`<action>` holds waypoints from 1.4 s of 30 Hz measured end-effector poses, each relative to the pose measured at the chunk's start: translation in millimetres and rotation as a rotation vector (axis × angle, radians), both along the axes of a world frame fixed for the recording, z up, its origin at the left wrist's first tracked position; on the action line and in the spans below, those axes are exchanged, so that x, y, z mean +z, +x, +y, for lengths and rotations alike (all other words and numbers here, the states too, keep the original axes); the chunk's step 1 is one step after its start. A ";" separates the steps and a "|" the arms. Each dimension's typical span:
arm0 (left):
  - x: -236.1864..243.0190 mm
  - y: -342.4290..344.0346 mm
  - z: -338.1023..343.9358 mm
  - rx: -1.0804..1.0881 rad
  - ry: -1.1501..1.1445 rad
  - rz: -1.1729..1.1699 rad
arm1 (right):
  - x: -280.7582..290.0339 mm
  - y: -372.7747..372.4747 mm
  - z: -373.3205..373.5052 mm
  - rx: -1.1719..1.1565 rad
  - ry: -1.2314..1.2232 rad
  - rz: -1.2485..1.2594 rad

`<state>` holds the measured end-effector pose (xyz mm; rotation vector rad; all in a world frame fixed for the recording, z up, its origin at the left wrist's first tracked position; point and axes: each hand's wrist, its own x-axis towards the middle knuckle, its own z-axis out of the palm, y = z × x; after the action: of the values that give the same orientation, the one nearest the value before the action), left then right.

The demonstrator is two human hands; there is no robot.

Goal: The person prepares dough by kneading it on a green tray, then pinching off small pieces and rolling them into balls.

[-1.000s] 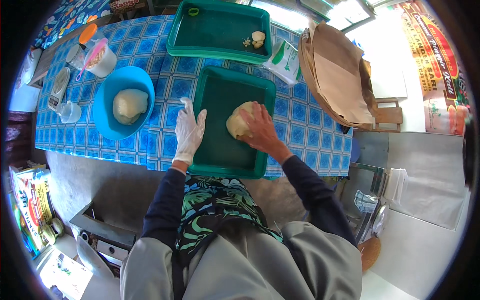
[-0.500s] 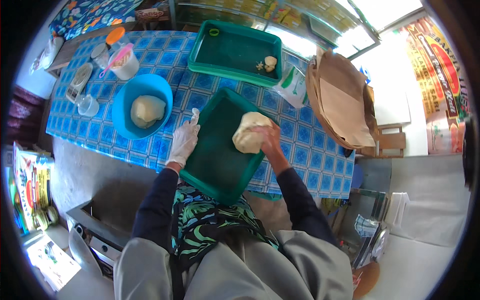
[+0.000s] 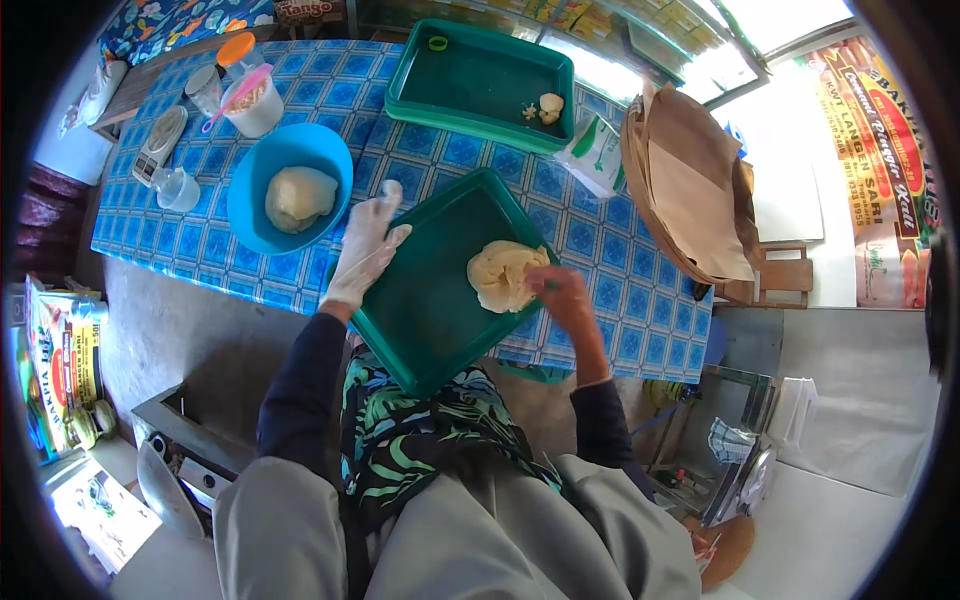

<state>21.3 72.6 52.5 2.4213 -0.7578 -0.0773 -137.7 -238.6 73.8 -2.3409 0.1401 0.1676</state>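
A pale lump of dough (image 3: 503,277), creased on its right side, lies toward the right side of a dark green tray (image 3: 430,320). At the lump's right edge is my right hand (image 3: 565,298), bare, its fingers curled and pinching the dough there; the fingertips are slightly blurred. My left hand (image 3: 366,250) wears a clear glove and rests at the tray's left rim. Its fingers are stretched out and its thumb stands apart, over the tray's inner side. The tray sits tilted at the table's near edge, its near corner reaching over my patterned apron (image 3: 400,425).
A blue bowl (image 3: 243,190) holds another dough lump (image 3: 300,198). Behind stand stacked green trays (image 3: 455,90) with small dough bits, and a white tub (image 3: 258,112) with a pink spoon. A round woven tray (image 3: 640,190) with brown paper lies right. A scale (image 3: 160,140) is far left.
My right hand has drawn back from atop the dough to its right edge, and the dough looks flatter and more creased. The tray has turned slightly clockwise. My left thumb has spread away from the fingers.
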 end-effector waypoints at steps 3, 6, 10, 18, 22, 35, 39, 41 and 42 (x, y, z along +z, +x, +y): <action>0.3 -48.9 35.0 0.409 -0.162 -0.193 | 89.1 28.5 33.8 -0.308 0.548 -0.205; -19.9 -107.2 61.3 0.659 -0.165 -0.228 | 63.8 44.7 35.3 -0.124 1.686 -0.104; -15.3 -146.5 49.6 0.897 -0.558 0.247 | -54.1 42.8 70.9 -0.824 1.557 0.253; -27.5 -110.0 49.5 0.674 -0.372 0.293 | 2.6 59.8 100.7 0.288 -0.371 -0.302; -37.3 -72.1 45.9 0.621 -0.355 0.180 | -44.1 50.7 69.7 0.582 -0.861 -0.428; -51.3 -58.8 25.4 0.651 -0.357 0.110 | -19.1 7.9 -44.5 0.047 -0.469 -0.170; -66.5 -43.6 50.0 0.593 -0.262 -0.030 | 105.5 40.1 15.4 -0.101 0.361 -0.251; -64.1 -41.4 48.9 0.600 -0.263 0.029 | 102.2 41.1 31.9 -0.222 0.609 -0.455; -60.7 -35.6 41.0 0.597 -0.270 0.095 | 64.1 35.0 28.1 -0.232 0.883 -0.479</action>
<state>-14.3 113.6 -8.2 2.2628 0.0179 0.1374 -102.6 -210.5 137.9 -1.4149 0.0744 -0.3789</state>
